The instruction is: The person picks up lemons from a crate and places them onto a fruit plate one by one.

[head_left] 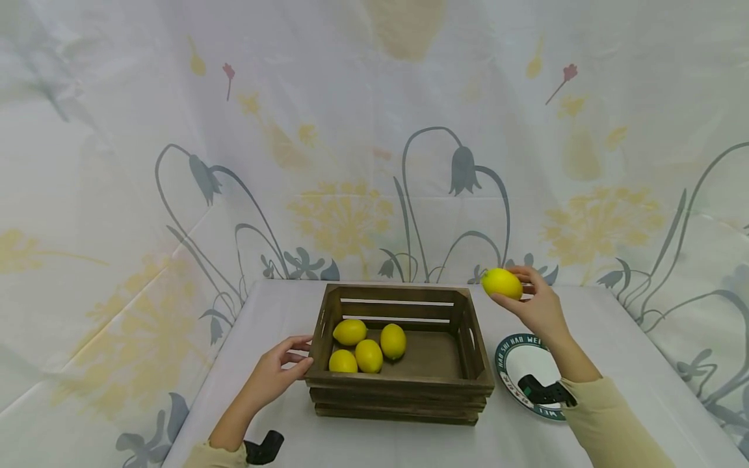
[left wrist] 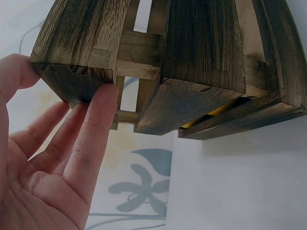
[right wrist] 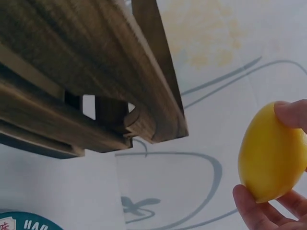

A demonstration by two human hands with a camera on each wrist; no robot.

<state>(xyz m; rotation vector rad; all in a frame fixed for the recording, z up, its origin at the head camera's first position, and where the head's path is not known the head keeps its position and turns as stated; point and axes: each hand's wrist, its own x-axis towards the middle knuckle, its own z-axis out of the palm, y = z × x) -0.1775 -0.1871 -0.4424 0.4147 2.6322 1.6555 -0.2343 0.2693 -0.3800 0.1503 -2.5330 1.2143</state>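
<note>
A dark wooden slatted crate (head_left: 398, 383) stands on the white table, with several yellow lemons (head_left: 369, 355) in its left half. The left hand (head_left: 275, 374) holds the crate's left end; in the left wrist view its thumb and fingers (left wrist: 91, 139) touch the end of the top slat (left wrist: 76, 43). To the right of the crate and above the table, the right hand (head_left: 541, 309) pinches one lemon (head_left: 502, 284). That lemon (right wrist: 271, 153) shows between thumb and fingertips in the right wrist view.
A white plate (head_left: 526, 364) with a green lettered rim lies right of the crate, partly under the right forearm. Behind the table (head_left: 281, 312) hangs a pale cloth (head_left: 351, 162) printed with flowers. Black wrist devices sit on both wrists.
</note>
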